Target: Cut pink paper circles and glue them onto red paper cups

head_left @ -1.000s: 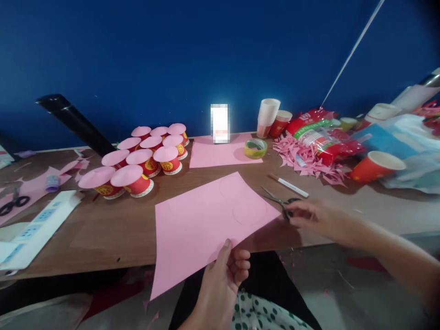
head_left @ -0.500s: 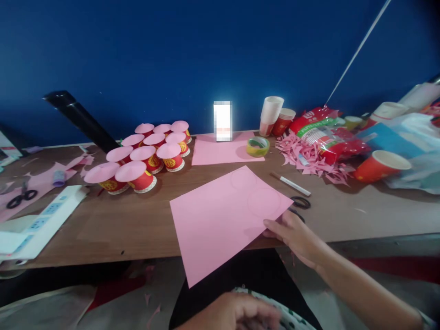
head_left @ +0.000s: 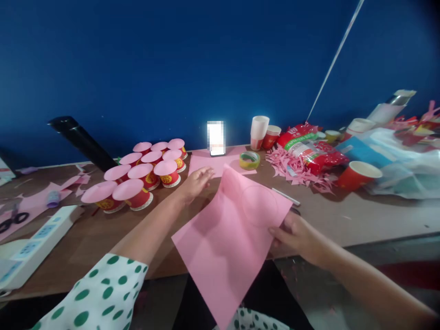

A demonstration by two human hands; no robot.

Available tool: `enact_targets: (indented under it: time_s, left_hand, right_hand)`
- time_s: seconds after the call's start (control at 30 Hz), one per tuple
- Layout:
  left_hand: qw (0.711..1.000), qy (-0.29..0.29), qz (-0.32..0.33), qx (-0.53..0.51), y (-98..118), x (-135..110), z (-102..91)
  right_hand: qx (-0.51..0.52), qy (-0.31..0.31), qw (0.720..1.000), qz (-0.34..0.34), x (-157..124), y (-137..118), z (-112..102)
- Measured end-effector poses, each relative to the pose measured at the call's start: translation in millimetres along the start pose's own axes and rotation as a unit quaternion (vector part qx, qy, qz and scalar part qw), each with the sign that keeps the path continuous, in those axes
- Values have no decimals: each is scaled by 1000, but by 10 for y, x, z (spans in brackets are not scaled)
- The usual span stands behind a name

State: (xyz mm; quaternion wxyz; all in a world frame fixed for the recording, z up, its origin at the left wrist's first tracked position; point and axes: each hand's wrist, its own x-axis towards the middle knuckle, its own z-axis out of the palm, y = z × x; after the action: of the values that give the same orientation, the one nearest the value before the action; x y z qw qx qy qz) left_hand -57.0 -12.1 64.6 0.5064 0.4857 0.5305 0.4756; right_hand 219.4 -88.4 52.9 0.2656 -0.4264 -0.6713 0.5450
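Note:
My right hand [head_left: 295, 233] pinches the right edge of a large pink paper sheet [head_left: 230, 233], lifting it tilted off the wooden table [head_left: 103, 233]. Faint pencilled circles show near the sheet's upper right corner. My left hand [head_left: 196, 182] reaches forward over the table with fingers stretched out, holding nothing, just past the sheet's far corner and near a second pink sheet [head_left: 206, 164] lying flat. My left arm wears a white sleeve with green dots [head_left: 99, 293].
Several red cups with pink paper tops [head_left: 140, 169] cluster at left. A tape roll [head_left: 249, 160], stacked cups [head_left: 258, 132], pink scraps [head_left: 292, 167], a red packet [head_left: 309, 146], a tipped red cup [head_left: 357, 174] and a marker [head_left: 285, 196] lie right. A power strip [head_left: 30, 238] and scissors [head_left: 13, 219] sit left.
My left hand let go of the sheet's near edge, dropped low, then reached forward over the table. My right hand left the scissors and took the sheet's right edge, raising it.

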Motion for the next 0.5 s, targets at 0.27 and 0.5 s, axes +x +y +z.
enact_targets:
  time_s: [0.27,0.5]
  left_hand:
    - [997,-49,18,-62,227,33,20]
    - [982,-7,190,25,998,-148,-260]
  right_hand:
    - [-77,17,996,-33,85,-204,-237]
    - [25,100,987,-127,450,-775,-369]
